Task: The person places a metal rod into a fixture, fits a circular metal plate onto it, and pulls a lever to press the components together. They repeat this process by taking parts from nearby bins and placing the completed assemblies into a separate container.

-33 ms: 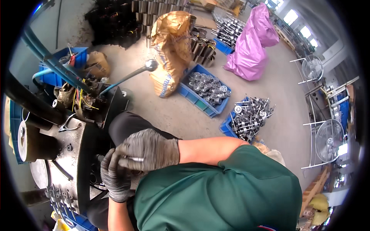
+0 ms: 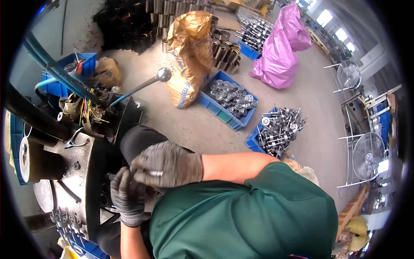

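Both gloved hands had shifted only slightly: the left hand [image 2: 126,198] sat a touch further left, the right hand [image 2: 168,166] a touch right and up, and the whole view had slid a little with the head. The right hand's fingers looked closed, thumb side down, on a short bright piece [image 2: 154,173] that showed as a pale sliver under the knuckles. It lay in front of the green shirt [image 2: 241,211], over the lap — held close, probably so both hands could get at it. The left hand's fingers were curled together at the right fingertips, but whether they held anything I cannot tell.

Beside the left hand stood a steel plate [image 2: 86,185] with a small ring [image 2: 76,165] lying loose on it. A blue bin [image 2: 220,115] kept round metal parts together, while a second blue bin [image 2: 254,142] was heaped with shafts — both likely set there to stay near the seat.

Motion blur smeared the right glove, so the sliver's full shape was lost. Its ends were covered by the fingers. Under the hands everything was dark, and the heap [image 2: 123,26] at upper left was too black to make out.
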Action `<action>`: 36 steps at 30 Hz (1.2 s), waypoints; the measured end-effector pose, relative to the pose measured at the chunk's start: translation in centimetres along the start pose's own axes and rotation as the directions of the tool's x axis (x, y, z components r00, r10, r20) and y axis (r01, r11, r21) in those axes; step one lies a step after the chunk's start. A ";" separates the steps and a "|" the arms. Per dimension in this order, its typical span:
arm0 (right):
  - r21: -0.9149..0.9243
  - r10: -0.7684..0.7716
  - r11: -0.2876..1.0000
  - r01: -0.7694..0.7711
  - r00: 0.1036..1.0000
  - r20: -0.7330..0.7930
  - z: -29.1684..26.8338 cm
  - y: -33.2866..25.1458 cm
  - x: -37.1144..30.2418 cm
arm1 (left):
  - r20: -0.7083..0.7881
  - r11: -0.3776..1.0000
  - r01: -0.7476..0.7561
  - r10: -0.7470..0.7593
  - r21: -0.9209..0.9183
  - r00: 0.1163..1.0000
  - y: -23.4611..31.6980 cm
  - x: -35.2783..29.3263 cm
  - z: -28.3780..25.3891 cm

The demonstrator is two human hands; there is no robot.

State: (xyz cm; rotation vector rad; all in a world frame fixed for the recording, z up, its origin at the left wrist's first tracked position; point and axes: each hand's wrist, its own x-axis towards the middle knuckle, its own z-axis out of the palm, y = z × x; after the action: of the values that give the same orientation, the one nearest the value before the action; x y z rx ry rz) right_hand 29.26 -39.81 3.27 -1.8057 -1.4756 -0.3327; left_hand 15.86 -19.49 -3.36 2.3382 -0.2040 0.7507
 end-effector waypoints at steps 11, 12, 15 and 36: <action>-0.068 0.749 0.450 -0.890 0.418 -0.514 -21.1 17.4 -23.2 | -0.141 0.893 0.327 -0.383 -0.308 0.913 -5.0 -1.3 -3.8; -0.569 0.701 0.151 -0.809 0.493 -0.515 -25.4 19.0 -29.0 | -0.152 0.896 0.339 -0.392 -0.288 0.907 -5.1 -1.4 -3.9; -0.056 0.441 -0.097 -0.994 0.008 -0.898 -32.9 16.0 -35.3 | -0.112 0.840 0.393 -0.462 -0.375 0.880 -5.4 -2.0 -4.8; 0.424 -0.049 -0.812 -0.401 -0.678 -0.734 -31.1 6.4 -61.2 | 0.034 0.844 0.461 -0.470 -0.276 0.882 -8.3 -3.8 -2.8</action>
State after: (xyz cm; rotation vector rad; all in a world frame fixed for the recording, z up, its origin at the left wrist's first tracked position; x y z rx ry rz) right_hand 25.05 -105.67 -16.79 -2.0948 2.1946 -0.3365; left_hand 14.21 -11.54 -8.39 1.9865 0.2591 0.4810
